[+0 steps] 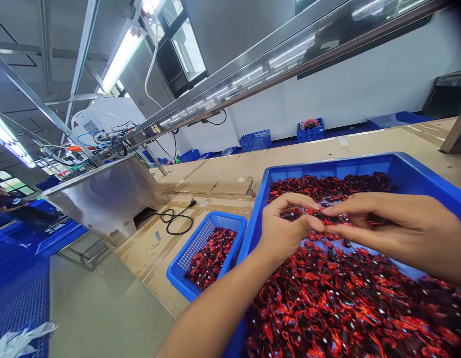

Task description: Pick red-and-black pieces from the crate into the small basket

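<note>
My left hand and my right hand meet above a large blue tray. Between their fingertips is a small red and black piece, mostly covered by the fingers. Both hands pinch it, thumbs and forefingers nearly touching. Many red and black pieces lie heaped in the tray, with a bit of its pale blue bottom showing under the hands. Left of the tray, a smaller blue perforated basket holds more of these pieces.
A black cable with a plug lies on the cardboard-covered table, beside a metal machine housing. A long metal rail crosses overhead. Blue baskets stand beyond the table. A person is at the far left.
</note>
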A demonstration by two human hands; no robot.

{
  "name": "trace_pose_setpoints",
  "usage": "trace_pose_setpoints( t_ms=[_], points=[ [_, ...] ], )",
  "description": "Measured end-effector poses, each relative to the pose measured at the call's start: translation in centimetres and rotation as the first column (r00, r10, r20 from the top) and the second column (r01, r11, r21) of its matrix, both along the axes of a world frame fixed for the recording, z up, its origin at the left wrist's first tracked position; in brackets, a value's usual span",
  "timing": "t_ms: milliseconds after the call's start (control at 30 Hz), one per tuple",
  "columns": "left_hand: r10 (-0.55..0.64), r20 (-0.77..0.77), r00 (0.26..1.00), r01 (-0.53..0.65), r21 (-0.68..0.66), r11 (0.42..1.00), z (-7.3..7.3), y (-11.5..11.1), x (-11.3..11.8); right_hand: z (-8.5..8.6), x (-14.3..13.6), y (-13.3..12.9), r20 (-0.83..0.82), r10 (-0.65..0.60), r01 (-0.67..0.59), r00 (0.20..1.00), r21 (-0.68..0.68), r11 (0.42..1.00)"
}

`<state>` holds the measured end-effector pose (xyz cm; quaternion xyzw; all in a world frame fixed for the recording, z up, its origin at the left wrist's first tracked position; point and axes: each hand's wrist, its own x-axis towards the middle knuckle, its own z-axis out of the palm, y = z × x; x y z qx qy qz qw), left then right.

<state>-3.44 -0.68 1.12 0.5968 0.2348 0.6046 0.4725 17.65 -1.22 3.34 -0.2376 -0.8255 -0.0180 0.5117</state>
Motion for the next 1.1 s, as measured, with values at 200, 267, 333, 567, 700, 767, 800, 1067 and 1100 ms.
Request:
trace_pose_setpoints(
  t_ms=[200,267,333,567,700,767,800,1067,1100],
  points=[
    [-0.05,-0.009,0.999,0.05,-0.03,0.998,-0.7,0.2,-0.2,0.1,0.1,0.0,0.031,0.021,-0.023,0.999,0.061,0.998],
    [-0.047,-0.029,0.998,0.046,-0.054,0.997,-0.7,0.1,-0.2,-0.1,0.3,0.1,0.055,0.038,-0.041,0.998,0.066,0.997],
    [-0.055,-0.041,0.998,0.051,-0.091,0.995,-0.7,0.1,-0.2,-0.4,0.4,0.0,0.064,0.061,-0.064,0.996,0.049,0.997],
    [0.048,-0.109,0.993,-0.051,-0.027,0.998,-0.4,0.0,0.1,-0.3,-0.1,1.3,-0.43,-0.014,-0.289,0.903,-0.63,0.72],
    [0.2,-0.199,0.96,-0.165,0.176,0.97,-0.1,-0.1,0.3,-0.3,0.6,4.0,-0.671,-0.182,-0.653,0.719,-0.741,0.156],
    [0.232,-0.227,0.946,-0.186,0.205,0.961,-0.1,-0.2,0.3,-0.8,0.6,4.6,-0.634,-0.191,-0.634,0.75,-0.77,0.065],
    [0.252,-0.249,0.935,-0.205,0.201,0.958,-0.1,-0.3,0.3,-1.2,0.4,4.6,-0.604,-0.181,-0.609,0.776,-0.793,0.032],
    [0.221,-0.446,0.867,-0.259,-0.026,0.965,-0.4,-1.0,0.8,-3.4,-2.2,2.6,-0.584,-0.047,-0.57,0.811,-0.768,-0.29],
    [0.19,-0.396,0.898,-0.254,-0.117,0.96,-0.4,-1.0,0.9,-3.4,-2.3,2.6,-0.588,-0.052,-0.579,0.807,-0.772,-0.262]
  ],
)
